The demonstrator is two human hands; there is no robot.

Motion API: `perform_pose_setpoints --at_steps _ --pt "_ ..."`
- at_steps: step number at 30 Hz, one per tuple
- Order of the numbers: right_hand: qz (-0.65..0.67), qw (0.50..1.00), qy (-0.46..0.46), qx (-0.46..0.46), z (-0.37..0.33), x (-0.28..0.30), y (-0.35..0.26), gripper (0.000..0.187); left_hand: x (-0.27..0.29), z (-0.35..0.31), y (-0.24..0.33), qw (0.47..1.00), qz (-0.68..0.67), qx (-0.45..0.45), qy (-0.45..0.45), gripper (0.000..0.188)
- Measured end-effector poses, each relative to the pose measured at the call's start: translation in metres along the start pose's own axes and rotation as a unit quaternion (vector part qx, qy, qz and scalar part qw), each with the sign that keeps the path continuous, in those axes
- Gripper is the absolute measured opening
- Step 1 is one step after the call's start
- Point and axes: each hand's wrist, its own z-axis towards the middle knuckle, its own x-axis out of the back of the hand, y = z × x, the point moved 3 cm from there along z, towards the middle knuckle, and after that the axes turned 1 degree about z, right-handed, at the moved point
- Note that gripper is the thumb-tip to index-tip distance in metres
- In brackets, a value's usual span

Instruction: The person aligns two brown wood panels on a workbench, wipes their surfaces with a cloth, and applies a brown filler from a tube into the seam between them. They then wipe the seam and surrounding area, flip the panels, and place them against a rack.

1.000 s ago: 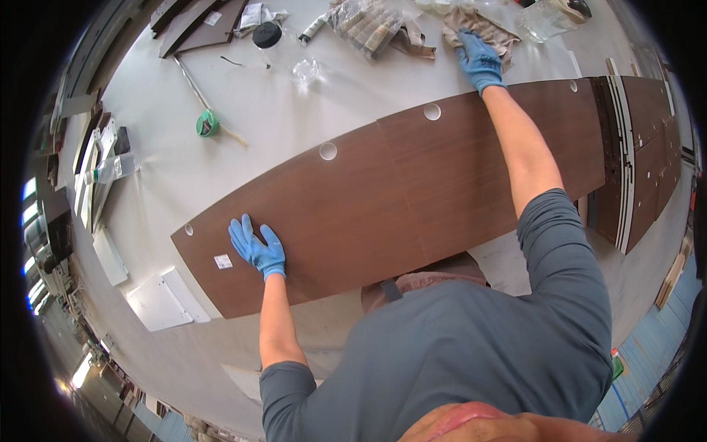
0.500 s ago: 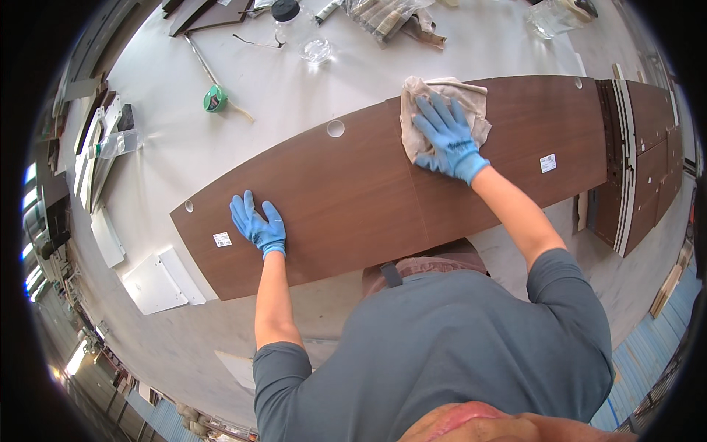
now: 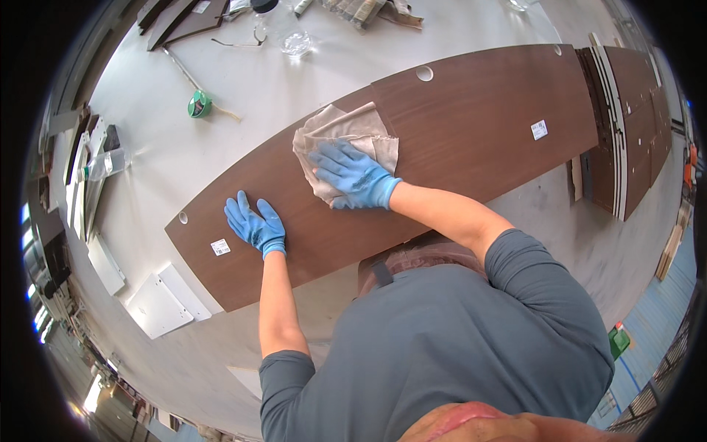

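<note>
A long brown board [image 3: 471,118] with one curved edge lies before me, made of two panels meeting at a seam. My right hand [image 3: 356,175], in a blue glove, presses flat on a crumpled beige cloth [image 3: 375,121] near the board's middle. Its fingers are stretched out over the cloth, not wrapped around it. Also gloved in blue, my left hand [image 3: 255,223] rests open on the board's left part, thumb and fingers spread. Beside it is a small white label [image 3: 220,247]; another label [image 3: 540,130] is at the right. Round holes [image 3: 424,74] run along the curved edge.
Stacked brown panels [image 3: 637,125] stand at the right. A green tape measure [image 3: 199,104], a clear bottle [image 3: 291,33] and glasses lie beyond the board. At the left are another bottle [image 3: 108,163], panel strips and white plates [image 3: 158,306].
My right hand has slid the cloth leftward, from the right panel across the seam, uncovering one hole and covering another. My left hand stays in place on the board. The view has shifted slightly.
</note>
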Motion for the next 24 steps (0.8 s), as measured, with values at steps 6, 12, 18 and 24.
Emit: perform_pose_setpoints --at_steps 6,12,18,24 --pt "-0.275 0.933 0.188 -0.138 -0.091 0.113 0.147 0.033 -0.002 -0.004 -0.003 1.000 0.009 -0.008 -0.001 0.058" --pt "-0.298 0.829 0.249 -0.403 -0.223 0.119 0.270 0.089 -0.007 -0.004 -0.008 1.000 0.016 -0.016 0.017 0.058" --pt "-0.204 0.900 0.237 -0.303 -0.188 0.056 0.172 0.080 -0.011 -0.007 -0.010 0.999 0.006 -0.030 0.031 0.057" --pt "-0.201 0.906 0.224 -0.299 -0.168 0.068 0.129 0.073 0.011 -0.008 0.029 0.997 -0.006 -0.070 0.029 0.064"
